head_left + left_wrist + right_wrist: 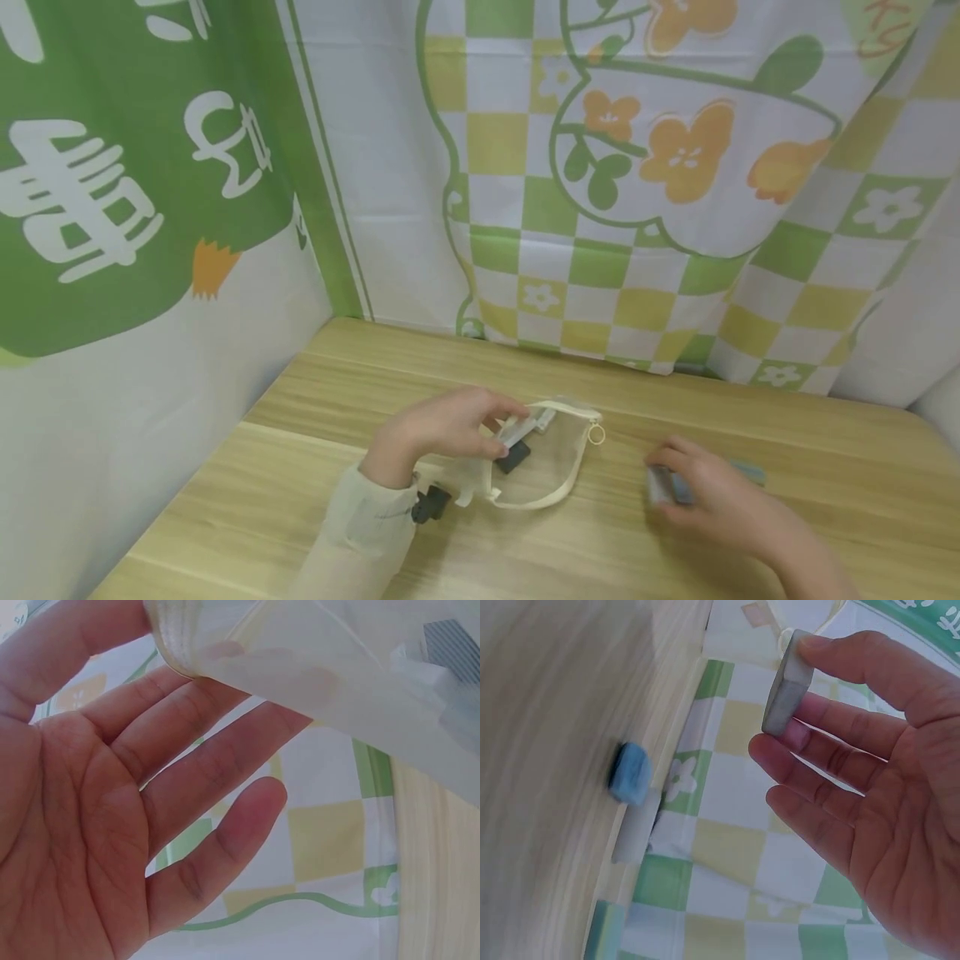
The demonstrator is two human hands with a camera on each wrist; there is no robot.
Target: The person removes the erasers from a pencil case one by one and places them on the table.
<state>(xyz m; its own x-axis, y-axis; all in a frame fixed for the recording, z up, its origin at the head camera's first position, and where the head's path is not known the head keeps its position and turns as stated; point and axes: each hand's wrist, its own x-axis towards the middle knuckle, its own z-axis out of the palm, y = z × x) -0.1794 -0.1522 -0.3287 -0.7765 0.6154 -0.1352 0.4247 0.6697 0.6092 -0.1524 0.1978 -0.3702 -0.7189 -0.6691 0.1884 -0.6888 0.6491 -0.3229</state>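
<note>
My left hand [457, 425] pinches the edge of a see-through zip pouch [536, 504] between thumb and forefinger; its other fingers extend behind the clear sheet [322, 682]. Inside the pouch lie a dark block [513, 457] and a whitish piece [546, 419]. To the right, my right hand [712, 492] pinches a pale grey, eraser-like rectangular block [790, 684] between thumb and fingertips, above the table. Near that hand, a small blue block [632, 774], a white block [637, 825] and a teal block [602, 930] rest on the wood.
The wooden table [300, 492] meets patterned cloth curtains [517, 275] at its back and left. A ring pull [596, 433] hangs at the pouch's right corner. Beside the left cuff is a small black object [430, 504], its kind unclear.
</note>
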